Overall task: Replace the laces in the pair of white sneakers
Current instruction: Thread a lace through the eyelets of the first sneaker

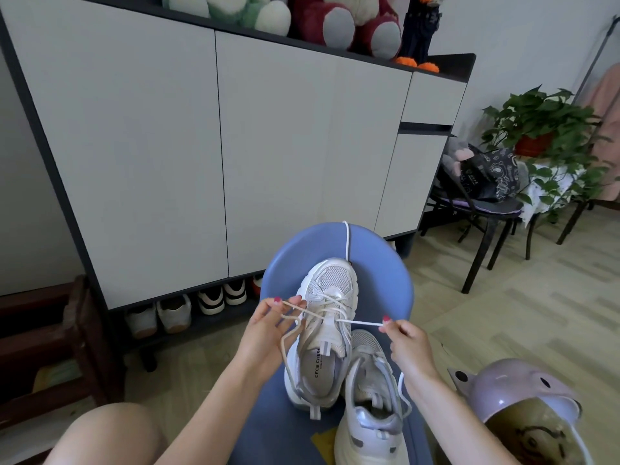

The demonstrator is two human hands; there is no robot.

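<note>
the upper sneaker (pixel 323 330) stood on the blue stool (pixel 379 263), toe pointing away, with a white lace (pixel 359 323) criss-crossed through most of its eyelets, so its lacing looked well advanced but not tied. the left hand (pixel 268 333) pinched one lace end between thumb and fingers (pixel 295 302), the loose part looping down beside the shoe. the right hand (pixel 407 344) pinched the other end, fingers together on it, pulling it taut sideways. the second sneaker (pixel 369 397) lay just beside, touching the first, and showed no clear lacing, so it seemed left to do. another white lace (pixel 346 239) hung over the stool's far edge. a lilac bin (pixel 523 391) stood near on the right; a grey cabinet (pixel 201 146) stood behind
</note>
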